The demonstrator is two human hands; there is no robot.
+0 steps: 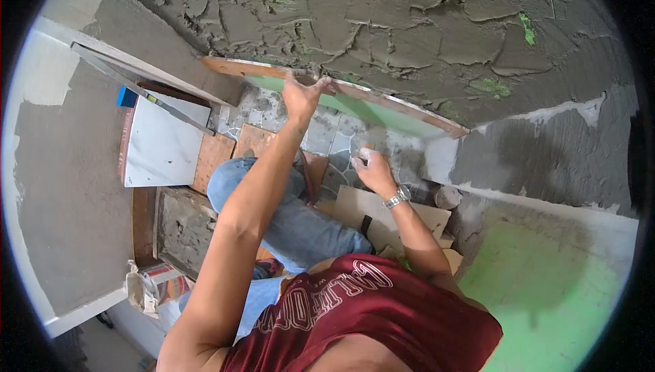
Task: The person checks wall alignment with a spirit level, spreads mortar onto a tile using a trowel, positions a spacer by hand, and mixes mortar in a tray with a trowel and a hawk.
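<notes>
A long wooden batten (402,104) runs along the lower edge of the mortar-covered wall (409,24). My left hand (302,97) grips its upper edge near the middle, thumb to one side and fingers to the other. Below and to the right, over the patterned floor tiles (341,141), is my right hand (376,173), its fingers curled in a pinch. Whatever they may hold is too small to make out. A metal watch (397,197) circles that wrist. Green wall surface (355,109) shows beneath the batten.
At left, a metal straightedge (147,92) leans across a white marble-look tile (166,141). A tray of mortar (183,225) sits beside my legs. Brown tile pieces (213,157) lie near my knee. Beige boards (355,211) lie by my right arm, near a round container (448,197).
</notes>
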